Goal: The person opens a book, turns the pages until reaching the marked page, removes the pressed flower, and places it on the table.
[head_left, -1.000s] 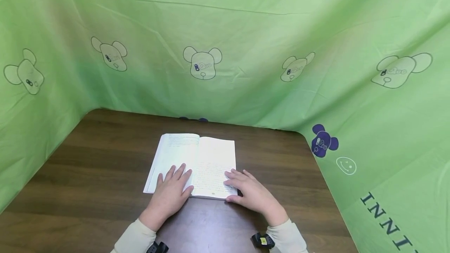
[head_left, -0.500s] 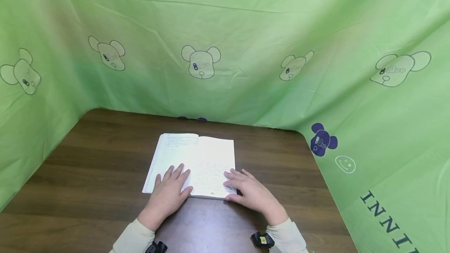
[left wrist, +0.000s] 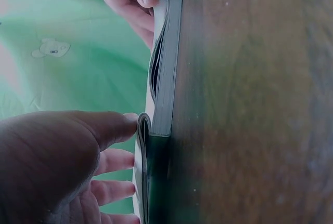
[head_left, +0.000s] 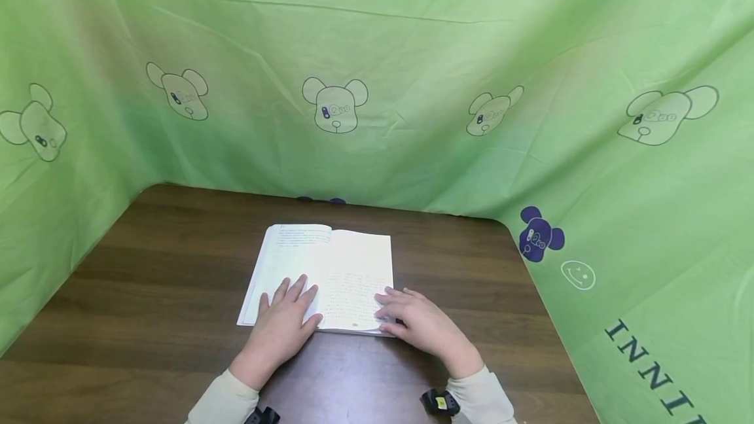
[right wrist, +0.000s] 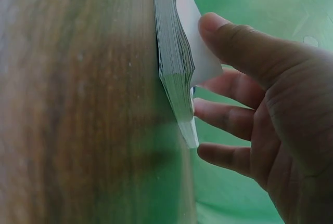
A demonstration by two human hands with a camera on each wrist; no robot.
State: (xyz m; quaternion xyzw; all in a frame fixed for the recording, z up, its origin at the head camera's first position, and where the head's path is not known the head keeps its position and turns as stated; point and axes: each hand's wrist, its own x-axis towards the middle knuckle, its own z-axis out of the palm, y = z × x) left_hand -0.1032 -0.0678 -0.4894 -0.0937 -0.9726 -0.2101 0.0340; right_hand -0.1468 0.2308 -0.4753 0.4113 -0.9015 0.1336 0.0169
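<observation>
An open book (head_left: pixel 359 254) with printed pages lies on the table in the head view. My left hand (head_left: pixel 279 329) rests with spread, straight fingers on the left page, its thumb near the centre fold. In the left wrist view that thumb (left wrist: pixel 117 128) touches the curved pages by the fold. My right hand (head_left: pixel 427 326) is at the lower right corner of the book. The right wrist view shows its thumb (right wrist: pixel 218 26) and index finger pinching a page (right wrist: pixel 200 52), whose corner is raised off the page stack (right wrist: pixel 174 42). The other fingers reach along the book's side edge.
The brown wooden table (head_left: pixel 177 267) runs around the book on all sides. Green fabric (head_left: pixel 412 38) with printed bear heads encloses it at the back and sides. A black wrist device (head_left: pixel 440 403) sits at the right sleeve, another (head_left: pixel 263 415) at the left.
The right thumb has shifted slightly up and inward, and the page's lower right corner has lifted and curled. The left hand keeps its place on the left page.
</observation>
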